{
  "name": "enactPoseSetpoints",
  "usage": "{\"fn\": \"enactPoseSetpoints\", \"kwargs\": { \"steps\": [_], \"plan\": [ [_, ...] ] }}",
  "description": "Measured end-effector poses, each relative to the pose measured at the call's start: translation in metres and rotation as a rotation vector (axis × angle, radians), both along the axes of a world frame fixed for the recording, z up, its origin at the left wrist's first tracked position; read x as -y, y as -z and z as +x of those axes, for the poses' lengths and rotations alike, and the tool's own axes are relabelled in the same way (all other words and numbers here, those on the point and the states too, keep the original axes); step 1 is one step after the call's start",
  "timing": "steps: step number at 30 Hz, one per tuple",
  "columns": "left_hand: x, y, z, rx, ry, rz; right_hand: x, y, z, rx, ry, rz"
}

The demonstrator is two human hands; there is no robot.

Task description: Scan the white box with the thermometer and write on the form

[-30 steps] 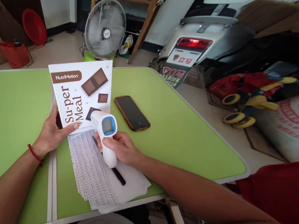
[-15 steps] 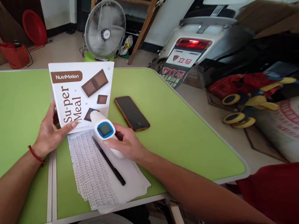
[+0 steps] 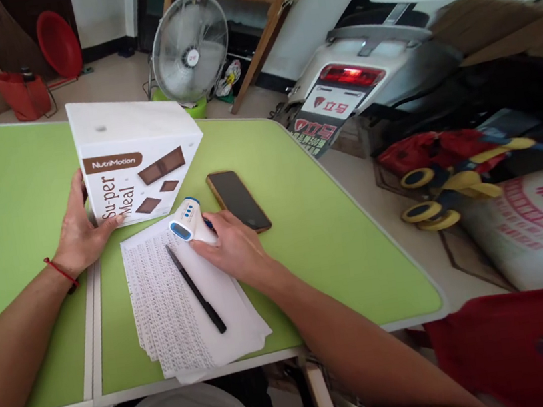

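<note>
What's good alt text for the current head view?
A person's left grip holds a white NutriMotion box, the right grip a handheld thermometer, at a green table. A black pen lies on papers, with a phone nearby.

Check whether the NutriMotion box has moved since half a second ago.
Yes. The box has shifted left, its gap from the unmoved phone now wider, and it has tipped so that its top face shows.

The green table [image 3: 328, 249] carries overlapping written papers [image 3: 165, 312] and a phone [image 3: 239, 200].
</note>
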State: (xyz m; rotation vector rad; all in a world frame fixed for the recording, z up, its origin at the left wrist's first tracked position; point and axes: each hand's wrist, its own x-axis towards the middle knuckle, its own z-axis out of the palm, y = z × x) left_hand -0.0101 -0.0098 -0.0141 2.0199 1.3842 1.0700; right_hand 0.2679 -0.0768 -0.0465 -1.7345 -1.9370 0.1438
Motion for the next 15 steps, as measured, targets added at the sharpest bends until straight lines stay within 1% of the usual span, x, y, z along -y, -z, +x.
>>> {"fn": "enactPoseSetpoints", "kwargs": {
  "steps": [3,5,6,7,9,11,12,13,15],
  "plan": [
    [0.001,-0.001,-0.001,-0.007,-0.065,-0.017,0.006,-0.006,-0.002,0.065,-0.027,0.149],
    [0.003,-0.005,0.000,-0.042,-0.067,-0.038,0.013,-0.013,-0.007,0.051,-0.111,0.255],
    [0.004,-0.007,0.002,-0.082,-0.068,-0.054,0.018,-0.017,-0.009,0.028,-0.175,0.270],
    [0.005,-0.009,0.003,-0.133,-0.073,-0.081,0.023,-0.019,-0.012,0.009,-0.245,0.243],
    [0.007,-0.012,0.006,-0.242,-0.088,-0.164,0.031,-0.021,-0.017,0.013,-0.361,0.117],
    [0.008,-0.012,0.006,-0.304,-0.097,-0.244,0.036,-0.020,-0.020,0.035,-0.429,-0.016],
    [0.008,-0.011,0.006,-0.312,-0.095,-0.264,0.037,-0.019,-0.021,0.031,-0.448,-0.059],
    [0.008,-0.010,0.005,-0.314,-0.087,-0.271,0.037,-0.019,-0.021,0.006,-0.459,-0.084],
    [0.007,-0.008,0.004,-0.315,-0.063,-0.267,0.035,-0.021,-0.020,-0.114,-0.472,-0.080]
  ]
}}
